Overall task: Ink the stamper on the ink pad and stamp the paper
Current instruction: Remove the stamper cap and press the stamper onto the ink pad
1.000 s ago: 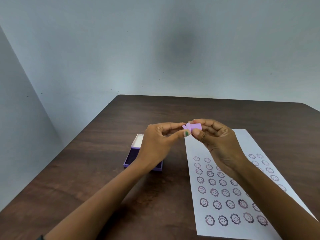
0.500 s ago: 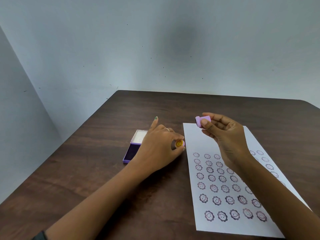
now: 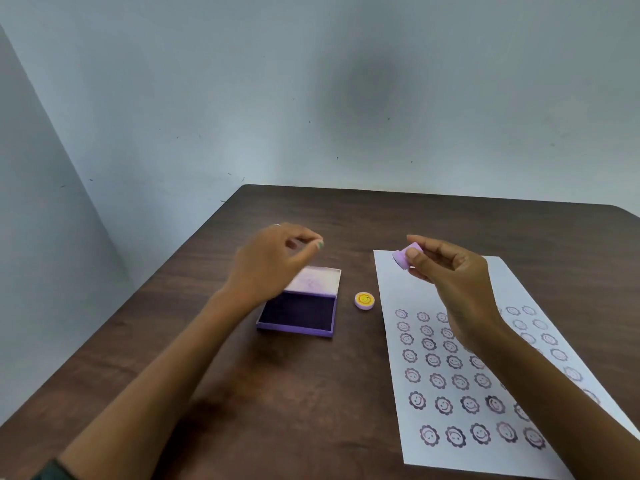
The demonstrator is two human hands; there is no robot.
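— Head view: what is the right hand [image 3: 450, 282] doing up there?

— It is pinching the small purple stamper [image 3: 404, 257] between thumb and fingertips, holding it in the air over the top edge of the paper [image 3: 394, 282]. The stamping face is tilting leftward, probably to bring it toward the ink.

— And the left hand [image 3: 268, 263]?

— It is hovering above the ink pad [image 3: 299, 311], fingers loosely curled, holding nothing. I think it is keeping clear of the dark pad.

— That yellow thing?

— A little cap [image 3: 364, 301], lying on the table [image 3: 311, 410] between pad and paper, likely parked within reach.

— Any room left?

— Rows of smiley prints [image 3: 433, 360] are filling the lower sheet; the top strip is blank.
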